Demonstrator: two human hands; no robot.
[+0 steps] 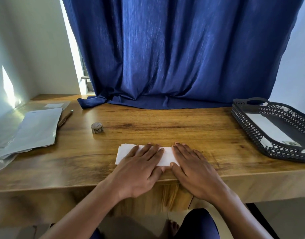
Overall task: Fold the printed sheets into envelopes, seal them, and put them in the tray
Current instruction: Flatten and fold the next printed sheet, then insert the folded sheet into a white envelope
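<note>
A folded white sheet (pixel 167 156) lies flat near the front edge of the wooden desk (pixel 165 125). My left hand (pixel 141 167) presses on its left and middle part with straight fingers. My right hand (pixel 193 168) lies flat on its right end, partly on the desk. The black perforated tray (pixel 248 126) stands at the right and holds a white envelope (pixel 267 129) with a stamp at its near corner. A pile of sheets (pixel 36 130) rests at the left. A small roll of stamps (pixel 97 128) stands left of centre.
A pen (pixel 65 117) lies beside the sheet pile. A clear plastic sleeve (pixel 3 159) spreads under the pile at the far left. A blue curtain (pixel 174 57) hangs behind the desk, its hem resting on the back edge.
</note>
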